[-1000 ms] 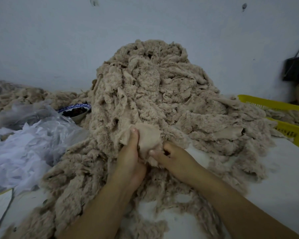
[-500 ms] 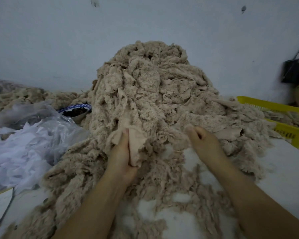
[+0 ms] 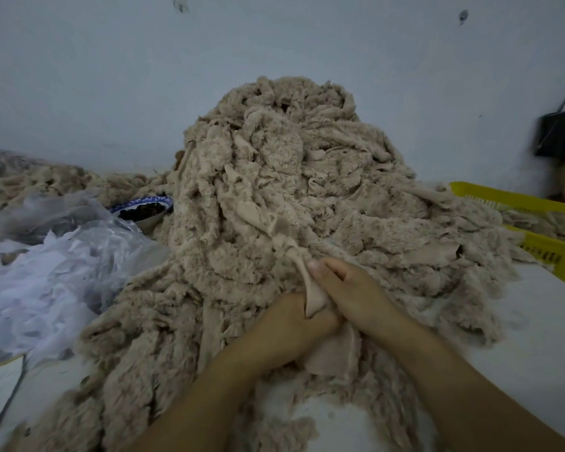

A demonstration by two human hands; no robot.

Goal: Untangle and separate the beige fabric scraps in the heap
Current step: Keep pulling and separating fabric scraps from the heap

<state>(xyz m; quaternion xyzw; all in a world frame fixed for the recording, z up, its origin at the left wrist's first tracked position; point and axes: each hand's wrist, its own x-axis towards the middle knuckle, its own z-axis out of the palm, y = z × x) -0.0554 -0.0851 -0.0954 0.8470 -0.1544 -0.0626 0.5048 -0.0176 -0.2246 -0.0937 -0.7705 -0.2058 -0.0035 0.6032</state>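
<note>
I have my two hands pressed together at the near middle of the counter (image 3: 535,337), both clamped on the same beige strip (image 3: 312,293). My left hand (image 3: 291,324) is curled round its lower end, knuckles up, and the cloth folds over the top of that hand. My right hand (image 3: 349,288) touches the left and pinches the strip a little higher, the thumb tip laid against it. From that pinch the strip runs up and to the left, twisted thin, and widens where it goes into the heap (image 3: 274,158). A broader flap of the same smooth cloth hangs below, between my wrists.

The heap of fluffy beige scraps stands directly behind my hands and spreads round them on both sides, rising against the wall (image 3: 111,76) at the far edge of the counter. Its loose skirts reach the near edge under my forearms.

Toward the right edge a yellow basket (image 3: 516,200) holds more beige scraps, and a black bag (image 3: 561,132) hangs above it. Along the left edge lies crumpled white plastic (image 3: 46,272), with a blue-rimmed bowl (image 3: 144,210) of something dark just behind it, touching the heap. A lower beige pile (image 3: 46,181) sits at the far left corner.
</note>
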